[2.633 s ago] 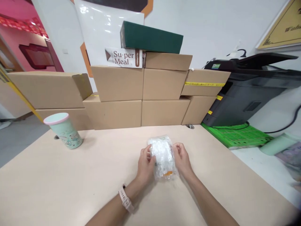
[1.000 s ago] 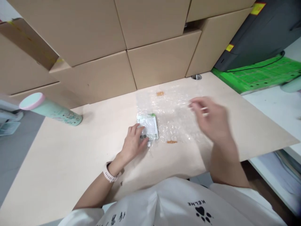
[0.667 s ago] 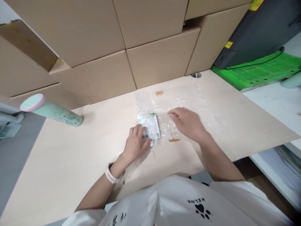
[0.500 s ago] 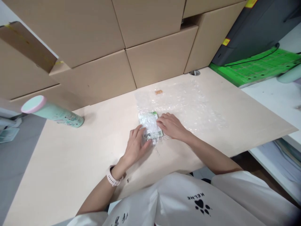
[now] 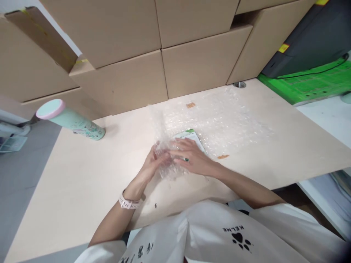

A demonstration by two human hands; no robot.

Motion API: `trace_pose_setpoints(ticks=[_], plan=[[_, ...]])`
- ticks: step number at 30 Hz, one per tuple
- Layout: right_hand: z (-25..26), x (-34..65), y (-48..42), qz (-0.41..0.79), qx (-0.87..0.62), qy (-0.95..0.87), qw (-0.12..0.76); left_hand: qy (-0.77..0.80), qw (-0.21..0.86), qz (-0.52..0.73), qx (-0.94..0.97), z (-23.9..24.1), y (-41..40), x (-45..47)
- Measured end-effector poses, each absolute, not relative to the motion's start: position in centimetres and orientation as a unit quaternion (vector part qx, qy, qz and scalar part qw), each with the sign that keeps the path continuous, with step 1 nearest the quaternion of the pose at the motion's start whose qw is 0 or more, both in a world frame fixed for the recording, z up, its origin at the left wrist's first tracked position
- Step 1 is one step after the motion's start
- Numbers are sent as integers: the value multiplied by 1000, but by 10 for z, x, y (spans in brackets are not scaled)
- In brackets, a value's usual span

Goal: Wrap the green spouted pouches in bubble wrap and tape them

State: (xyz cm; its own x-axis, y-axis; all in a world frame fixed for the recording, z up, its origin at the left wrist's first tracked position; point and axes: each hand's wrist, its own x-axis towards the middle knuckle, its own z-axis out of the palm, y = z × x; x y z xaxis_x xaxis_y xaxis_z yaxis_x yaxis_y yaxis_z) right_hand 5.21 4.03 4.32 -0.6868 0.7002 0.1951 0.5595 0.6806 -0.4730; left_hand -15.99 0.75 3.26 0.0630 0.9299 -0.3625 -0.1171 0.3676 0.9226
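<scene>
A clear sheet of bubble wrap [image 5: 219, 120] lies spread on the table, its left part lifted and crumpled near my hands. On the sheet rests a flat white box with a green corner [image 5: 192, 136], partly covered by my right hand. My left hand [image 5: 153, 160] pinches the raised left edge of the wrap, left of the box. Stretched toward it, my right hand [image 5: 192, 157] lies across the box and the folded wrap, fingers extended and apart. Some of the left fingertips are hidden behind the crumpled plastic.
A mint-green tumbler with a pink rim [image 5: 74, 120] stands at the table's left. Cardboard boxes [image 5: 203, 62] are stacked along the back. A green crate [image 5: 315, 84] and a dark grey case [image 5: 304, 44] are at the right. Orange-brown patches [image 5: 190, 105] show on the wrap.
The left part of the bubble wrap has been lifted away from the box and bunched up. My right hand has moved from the box's right edge to lie across it. The view has shifted slightly.
</scene>
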Motion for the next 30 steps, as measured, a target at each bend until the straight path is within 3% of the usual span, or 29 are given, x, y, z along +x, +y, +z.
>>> trace_pose_setpoints(ticks=[3,6,10,16,25,30], plan=[[28,66,53,160,-484,-832,221,611,480,427,463,21,6,-180],[15,78,63,175,-503,-814,233,630,427,425,491,14,4,-192],[9,83,68,267,-520,-763,277,633,457,415,467,18,2,-190],[16,80,73,535,-497,-610,307,602,539,444,387,24,2,-189],[6,3,37,620,-415,-587,315,583,574,451,357,26,2,-194],[-2,6,40,555,-427,-640,317,590,579,454,333,26,2,-195]])
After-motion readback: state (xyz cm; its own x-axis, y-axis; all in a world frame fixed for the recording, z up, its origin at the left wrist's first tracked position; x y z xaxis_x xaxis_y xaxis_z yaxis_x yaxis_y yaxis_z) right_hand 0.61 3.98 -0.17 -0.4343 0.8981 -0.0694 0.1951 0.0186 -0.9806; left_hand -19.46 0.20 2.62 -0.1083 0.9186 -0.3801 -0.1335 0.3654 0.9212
